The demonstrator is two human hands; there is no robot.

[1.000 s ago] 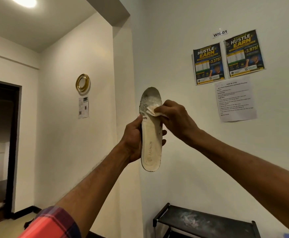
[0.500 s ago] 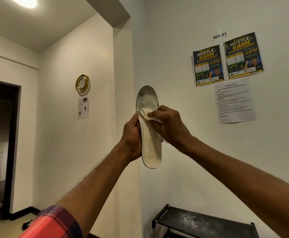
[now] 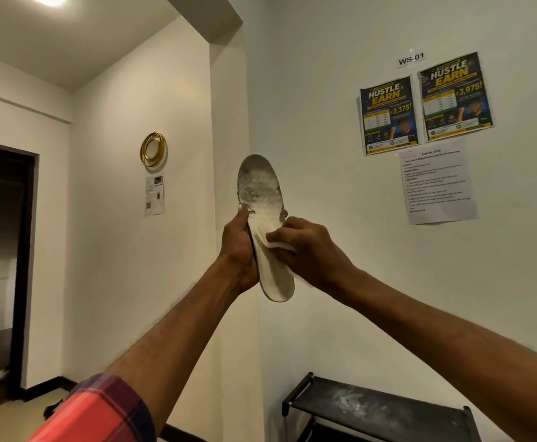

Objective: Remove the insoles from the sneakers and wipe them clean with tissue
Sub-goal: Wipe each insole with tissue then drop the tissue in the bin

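While the left hand (image 3: 238, 250) was clamped along the edge of the insole (image 3: 265, 224), thumb up its near side and the other fingers hidden behind, the right hand (image 3: 308, 247) was closed on a folded tissue (image 3: 278, 244) and pressed it against the middle of the insole's face; the insole itself stood nearly upright in the air, toe end up, well above the floor and clear of the wall behind. The toe end looked grey and blotched with dirt, the heel end paler (so the grimiest part probably wanted the most attention); to wipe well, I judged, the left hand should brace the back of the insole so that it did not bend away, and the right should press firmly and turn the tissue to a clean fold as it soiled. Beyond the hands, two posters (image 3: 424, 103) and a printed sheet (image 3: 437, 185) hung on the wall to the right; a gold ring (image 3: 153, 149) hung to the left; a dark shoe rack (image 3: 378, 409) with pale smears on its top shelf stood below. Nothing stood in the way of the wiping; no sneakers showed clearly.
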